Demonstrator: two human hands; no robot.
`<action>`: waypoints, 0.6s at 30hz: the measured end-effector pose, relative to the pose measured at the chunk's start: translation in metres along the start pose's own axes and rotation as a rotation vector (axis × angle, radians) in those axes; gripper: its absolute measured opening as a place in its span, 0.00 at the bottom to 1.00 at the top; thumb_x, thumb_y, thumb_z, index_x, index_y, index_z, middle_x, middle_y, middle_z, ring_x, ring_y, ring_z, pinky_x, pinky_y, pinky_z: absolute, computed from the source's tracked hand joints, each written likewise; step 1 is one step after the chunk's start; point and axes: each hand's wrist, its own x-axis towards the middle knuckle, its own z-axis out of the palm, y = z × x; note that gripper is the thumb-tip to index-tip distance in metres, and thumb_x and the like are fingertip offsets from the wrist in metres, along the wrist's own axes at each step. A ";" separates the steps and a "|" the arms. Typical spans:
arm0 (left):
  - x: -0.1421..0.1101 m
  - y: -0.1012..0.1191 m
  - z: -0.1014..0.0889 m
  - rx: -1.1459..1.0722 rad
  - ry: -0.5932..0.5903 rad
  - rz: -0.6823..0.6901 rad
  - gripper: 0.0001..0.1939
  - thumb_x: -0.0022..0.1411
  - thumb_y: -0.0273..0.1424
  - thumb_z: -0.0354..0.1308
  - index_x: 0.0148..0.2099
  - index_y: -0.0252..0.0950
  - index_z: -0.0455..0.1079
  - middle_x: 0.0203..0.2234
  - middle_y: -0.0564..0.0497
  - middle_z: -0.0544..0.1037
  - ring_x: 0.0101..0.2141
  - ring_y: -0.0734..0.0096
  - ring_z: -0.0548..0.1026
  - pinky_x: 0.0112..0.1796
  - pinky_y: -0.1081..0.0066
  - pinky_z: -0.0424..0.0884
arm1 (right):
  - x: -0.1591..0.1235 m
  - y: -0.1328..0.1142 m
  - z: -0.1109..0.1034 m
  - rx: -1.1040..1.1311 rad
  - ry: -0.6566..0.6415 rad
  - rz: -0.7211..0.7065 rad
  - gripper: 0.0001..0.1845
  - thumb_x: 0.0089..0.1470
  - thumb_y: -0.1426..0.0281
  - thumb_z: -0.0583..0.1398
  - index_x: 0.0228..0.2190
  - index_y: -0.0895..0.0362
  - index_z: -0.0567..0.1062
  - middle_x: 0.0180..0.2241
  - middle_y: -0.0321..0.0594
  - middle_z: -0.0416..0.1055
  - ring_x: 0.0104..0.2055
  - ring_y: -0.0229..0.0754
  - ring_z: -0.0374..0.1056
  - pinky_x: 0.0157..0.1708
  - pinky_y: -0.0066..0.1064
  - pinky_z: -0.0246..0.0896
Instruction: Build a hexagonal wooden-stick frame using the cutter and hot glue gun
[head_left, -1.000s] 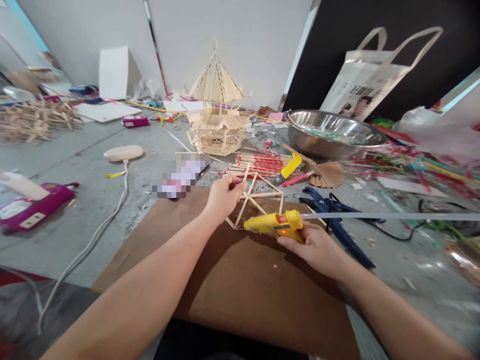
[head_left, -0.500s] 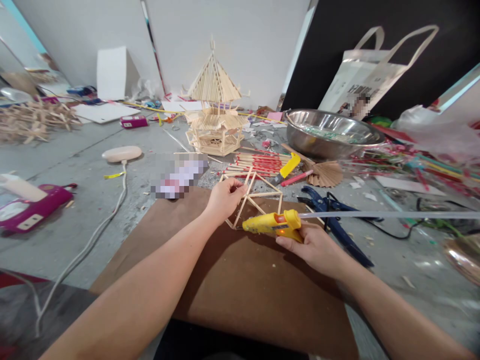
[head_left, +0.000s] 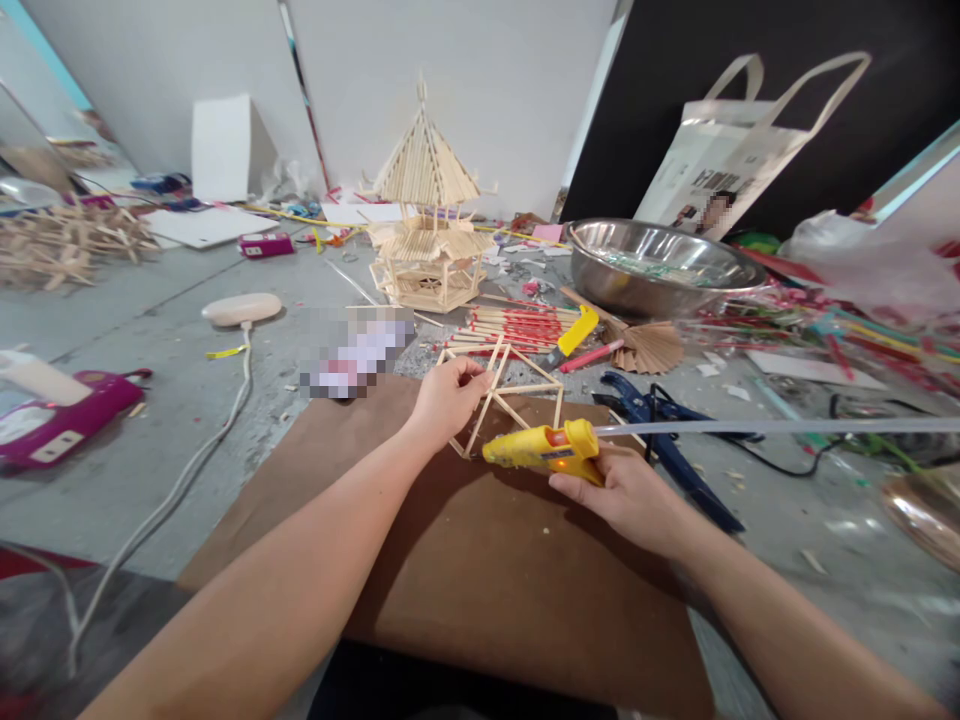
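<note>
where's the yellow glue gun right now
In the head view, the glue gun is just right of and below the middle, in the right hand, its nozzle beside the stick frame's near corner, over the brown sheet.

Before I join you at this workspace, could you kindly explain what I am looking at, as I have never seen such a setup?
There is no machine here: a person works with two bare hands, seen from one camera worn on the head, looking forward and down. The left hand pinches a spoked stick frame. The right hand holds a yellow hot glue gun, its nozzle close to the frame's near corner; whether they touch, I cannot tell. Below them is a brown sheet on a grey surface. Beyond lie red-marked sticks, a yellow utility knife and a folded paper fan; a wooden pagoda model and a metal basin stand farther back.
</note>
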 end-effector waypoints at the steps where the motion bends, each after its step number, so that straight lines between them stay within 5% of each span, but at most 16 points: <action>1: 0.000 0.000 0.000 0.003 0.000 0.000 0.10 0.49 0.36 0.53 0.25 0.34 0.66 0.14 0.56 0.64 0.16 0.80 0.59 0.18 0.79 0.54 | 0.000 0.000 0.000 -0.002 0.000 0.002 0.16 0.48 0.63 0.55 0.40 0.56 0.68 0.41 0.40 0.70 0.40 0.44 0.66 0.41 0.35 0.60; 18: 0.000 -0.001 -0.001 0.056 -0.021 -0.010 0.11 0.50 0.37 0.52 0.26 0.34 0.65 0.14 0.57 0.63 0.17 0.80 0.59 0.19 0.79 0.55 | -0.002 0.001 -0.008 -0.131 0.036 -0.052 0.15 0.48 0.63 0.54 0.38 0.57 0.70 0.38 0.41 0.70 0.39 0.44 0.66 0.41 0.35 0.59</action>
